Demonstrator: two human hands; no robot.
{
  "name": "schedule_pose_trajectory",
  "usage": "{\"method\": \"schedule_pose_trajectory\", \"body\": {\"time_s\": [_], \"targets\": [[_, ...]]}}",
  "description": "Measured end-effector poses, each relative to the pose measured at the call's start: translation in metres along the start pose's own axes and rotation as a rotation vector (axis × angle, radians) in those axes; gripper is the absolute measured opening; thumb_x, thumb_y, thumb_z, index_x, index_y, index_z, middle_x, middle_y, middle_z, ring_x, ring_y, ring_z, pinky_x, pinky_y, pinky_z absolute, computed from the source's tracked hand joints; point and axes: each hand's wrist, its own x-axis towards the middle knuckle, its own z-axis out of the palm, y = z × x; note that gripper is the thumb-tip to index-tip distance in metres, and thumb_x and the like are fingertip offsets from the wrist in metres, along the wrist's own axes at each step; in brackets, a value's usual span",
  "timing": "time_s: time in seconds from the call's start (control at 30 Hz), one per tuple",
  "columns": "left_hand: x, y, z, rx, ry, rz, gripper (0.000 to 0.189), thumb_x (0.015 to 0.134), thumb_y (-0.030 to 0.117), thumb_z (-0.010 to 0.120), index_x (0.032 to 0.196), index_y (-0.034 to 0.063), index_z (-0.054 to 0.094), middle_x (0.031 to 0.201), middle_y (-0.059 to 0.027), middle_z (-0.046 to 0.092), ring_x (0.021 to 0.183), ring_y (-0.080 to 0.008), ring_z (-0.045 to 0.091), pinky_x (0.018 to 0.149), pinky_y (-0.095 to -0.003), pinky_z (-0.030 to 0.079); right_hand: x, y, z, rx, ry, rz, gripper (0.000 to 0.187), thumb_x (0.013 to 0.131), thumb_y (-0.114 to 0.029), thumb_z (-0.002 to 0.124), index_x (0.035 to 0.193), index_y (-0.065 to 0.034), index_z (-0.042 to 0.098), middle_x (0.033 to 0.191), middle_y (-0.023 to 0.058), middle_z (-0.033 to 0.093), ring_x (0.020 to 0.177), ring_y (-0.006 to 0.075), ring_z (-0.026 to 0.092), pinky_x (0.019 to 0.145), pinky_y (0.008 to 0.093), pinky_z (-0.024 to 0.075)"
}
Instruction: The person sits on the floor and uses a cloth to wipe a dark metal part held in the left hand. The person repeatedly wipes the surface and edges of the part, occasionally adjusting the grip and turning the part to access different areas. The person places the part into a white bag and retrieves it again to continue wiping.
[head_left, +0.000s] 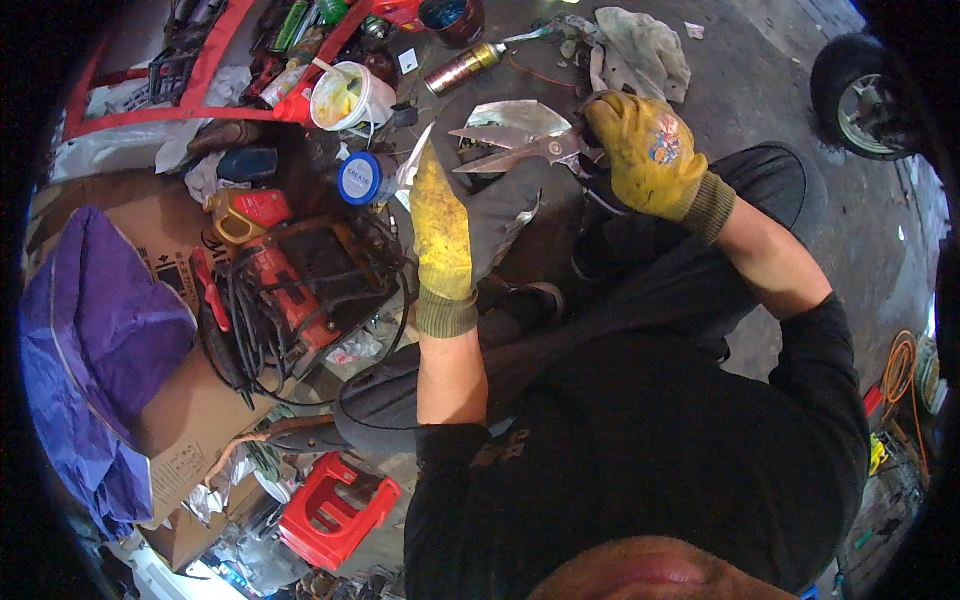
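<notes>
A yellow and grey work glove covers my left hand (457, 210), which grips a dark, flexible sheet (454, 120) with a pale silvery face showing at its edges. My right hand (649, 154), in a matching glove, is closed around the handles of large metal shears (525, 148). The shears' two blades are spread apart and point left toward the sheet above my left thumb. Another pale silvery piece (517, 116) shows just behind the blades; whether it belongs to the same sheet, I cannot tell. The sheet's lower part is partly hidden by my left glove.
Left of my hands stand a blue-lidded grease tub (360, 178), a white bucket (351, 97) and a spray can (465, 69). A corded red power tool (289, 292) lies near cardboard (176, 405). A grey rag (641, 52) and a wheel (862, 101) are farther right; a red plastic stool (337, 514) is lower left.
</notes>
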Motion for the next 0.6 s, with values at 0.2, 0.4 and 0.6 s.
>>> {"method": "schedule_pose_trajectory", "body": {"time_s": [0.2,0.4,0.6], "targets": [[-0.001,-0.001,0.001,-0.096,-0.016,-0.033,0.072,0.080,0.014,0.078,0.142,-0.0012,0.045,0.092,-0.0107,0.070,0.069,-0.0132,0.064,0.060,-0.0268,0.049,-0.003,0.000,0.001,0.022,-0.049,0.026,0.026,0.078,-0.015,0.064,0.102,-0.0062,0.059,0.086,0.0135,0.066,0.076,0.0330,0.068,0.062,0.0446,0.0536],[-0.008,0.016,0.003,-0.198,0.039,-0.164,0.066,0.084,0.011,0.073,0.142,-0.0009,0.045,0.087,-0.0104,0.071,0.070,-0.0132,0.065,0.059,-0.0260,0.047,-0.007,0.000,0.009,0.035,-0.023,0.056,0.021,0.080,-0.016,0.062,0.100,-0.0083,0.059,0.080,0.0128,0.065,0.072,0.0323,0.068,0.062,0.0444,0.0542],[-0.005,0.022,-0.002,-0.062,0.069,-0.139,0.064,0.085,0.010,0.072,0.141,-0.0034,0.046,0.089,-0.0112,0.072,0.072,-0.0135,0.066,0.062,-0.0263,0.049,-0.011,0.006,0.027,0.300,-0.166,0.109,0.028,0.088,-0.026,0.062,0.106,-0.0053,0.065,0.093,0.0159,0.071,0.078,0.0351,0.071,0.069,0.0442,0.0564]]}}
